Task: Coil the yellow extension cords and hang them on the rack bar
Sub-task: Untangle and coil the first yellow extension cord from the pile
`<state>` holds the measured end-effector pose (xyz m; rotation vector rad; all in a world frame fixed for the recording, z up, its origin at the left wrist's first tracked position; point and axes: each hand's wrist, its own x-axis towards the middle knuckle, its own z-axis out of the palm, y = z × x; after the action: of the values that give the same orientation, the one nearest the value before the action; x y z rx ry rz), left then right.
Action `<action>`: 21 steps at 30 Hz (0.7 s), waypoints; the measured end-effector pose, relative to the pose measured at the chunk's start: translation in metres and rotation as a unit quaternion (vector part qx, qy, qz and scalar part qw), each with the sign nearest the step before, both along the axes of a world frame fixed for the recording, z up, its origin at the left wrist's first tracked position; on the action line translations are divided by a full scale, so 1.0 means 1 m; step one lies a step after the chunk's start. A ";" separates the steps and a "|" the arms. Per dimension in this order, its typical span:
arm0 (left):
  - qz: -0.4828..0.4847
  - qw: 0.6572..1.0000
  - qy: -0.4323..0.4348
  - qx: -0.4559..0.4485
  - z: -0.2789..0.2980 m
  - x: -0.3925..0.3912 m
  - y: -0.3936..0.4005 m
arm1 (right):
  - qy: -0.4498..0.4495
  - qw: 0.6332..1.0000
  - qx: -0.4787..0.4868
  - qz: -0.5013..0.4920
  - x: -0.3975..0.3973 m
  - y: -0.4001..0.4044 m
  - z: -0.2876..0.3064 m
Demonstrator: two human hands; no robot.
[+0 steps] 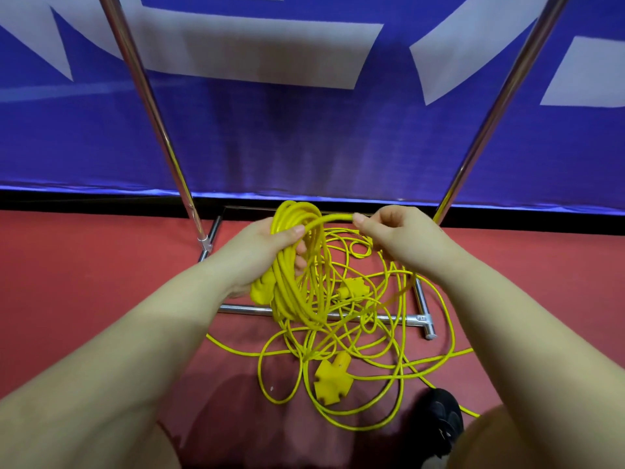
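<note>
my left hand [270,247] gripped a hanging coil of yellow cord [297,265], thumb over its top. my right hand [389,238] pinched the strand arching across from the coil. the loose cord [355,353] lay tangled on the red floor [101,265] over the rack's base bar [389,319], a yellow socket block [333,379] among it.

Looks like an indoor sports hall: red rubbery floor [101,265] under the hands, a big blue banner [304,130] with white lettering just beyond them.
</note>
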<state>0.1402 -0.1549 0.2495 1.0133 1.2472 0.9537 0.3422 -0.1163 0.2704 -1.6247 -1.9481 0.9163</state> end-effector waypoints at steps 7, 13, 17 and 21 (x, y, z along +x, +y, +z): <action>0.022 0.998 -0.047 -0.025 0.007 -0.006 0.003 | 0.193 0.978 0.065 -0.038 0.008 0.006 0.006; -0.052 0.991 -0.073 -0.098 0.007 -0.001 -0.002 | 0.184 0.981 0.062 -0.007 0.009 0.007 0.008; -0.033 0.988 -0.103 -0.106 0.009 0.001 -0.003 | 0.146 0.987 0.011 0.060 0.007 0.004 0.009; -0.039 0.990 -0.092 -0.095 0.008 0.003 -0.003 | 0.068 0.991 0.000 0.113 -0.002 -0.002 0.003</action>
<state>0.1429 -0.1576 0.2574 0.8002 1.1132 0.8311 0.3397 -0.1179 0.2733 -1.3222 -2.0623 1.0829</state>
